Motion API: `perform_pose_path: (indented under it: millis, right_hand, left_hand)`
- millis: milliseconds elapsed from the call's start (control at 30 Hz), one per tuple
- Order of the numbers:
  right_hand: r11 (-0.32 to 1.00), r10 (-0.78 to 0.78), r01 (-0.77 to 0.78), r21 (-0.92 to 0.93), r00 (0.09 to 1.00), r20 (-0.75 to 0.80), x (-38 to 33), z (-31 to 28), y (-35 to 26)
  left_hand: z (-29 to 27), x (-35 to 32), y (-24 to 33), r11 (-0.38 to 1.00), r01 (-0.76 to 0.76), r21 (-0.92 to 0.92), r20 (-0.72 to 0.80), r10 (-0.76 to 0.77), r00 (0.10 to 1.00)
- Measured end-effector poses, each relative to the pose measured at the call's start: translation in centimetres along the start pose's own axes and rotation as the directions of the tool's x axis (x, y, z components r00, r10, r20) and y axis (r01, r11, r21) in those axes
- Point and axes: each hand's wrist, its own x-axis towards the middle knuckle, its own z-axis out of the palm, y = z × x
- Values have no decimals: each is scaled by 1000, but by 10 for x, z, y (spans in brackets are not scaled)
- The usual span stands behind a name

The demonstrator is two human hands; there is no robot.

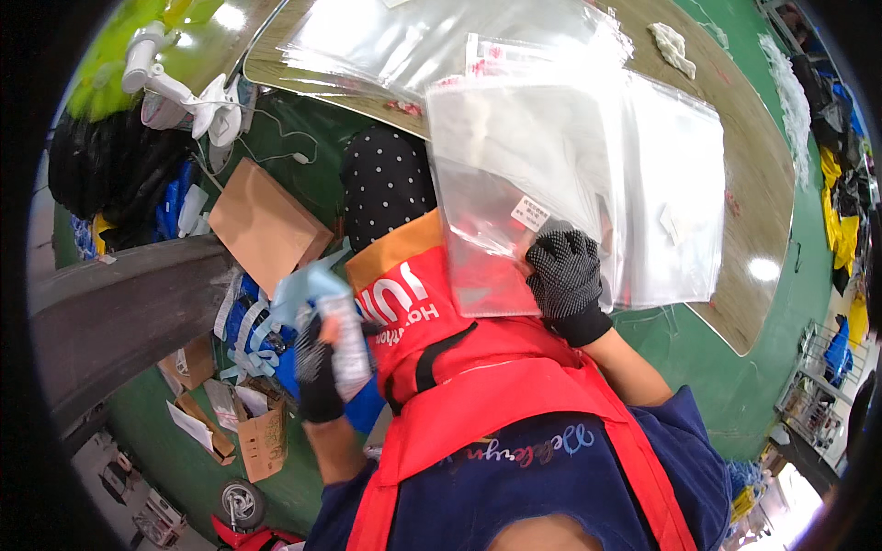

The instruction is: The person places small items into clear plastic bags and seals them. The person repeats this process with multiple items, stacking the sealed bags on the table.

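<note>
My left hand [320, 372], in a black dotted glove with bare fingertips, grips a white roll of labels [347, 347], slightly blurred. A pale blue backing strip [310, 285] curls up from the roll. Over on the right, my right hand [565, 274], gloved the same way, is curled at the lower part of a clear plastic bag [514, 129]. Just above its fingers, a small white printed label [530, 213] lies on the bag. The bag hangs past the table edge above my red apron [487, 386]. My right fingertips are partly hidden.
More clear bags [675, 184] are stacked on the wood-patterned table [767, 197], with another pile [367, 41] farther back. A crumpled white cloth [672, 48] lies there too. To the left are a cardboard box [266, 225], a white fan-like device [216, 110] and a dark curved beam [138, 308].
</note>
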Motion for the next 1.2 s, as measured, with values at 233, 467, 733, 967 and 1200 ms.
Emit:
perform_pose_path:
  millis: [233, 467, 733, 967, 1200]
  right_hand:
    - [567, 582, -508, 649, 804, 121, -16, -40, 13]
    - [835, 367, -532, 139, 351, -861, -40, -73, 34]
    - [585, 359, -181, 791, 932, -53, 21, -42, -51]
    - [659, 163, -134, 740, 986, 33, 25, -51, -40]
    - [242, 411, -355, 903, 881, 236, 32, -38, -23]
  left_hand:
    - [150, 70, 57, 945, -79, -317, 154, 134, 979]
    - [153, 54, 80, 938, -73, -338, 184, 142, 973]
    - [129, 19, 113, 964, -256, 77, 220, 234, 947]
    - [127, 21, 93, 931, -277, 237, 205, 230, 951]
    - [116, 24, 85, 921, -310, 237, 207, 264, 942]
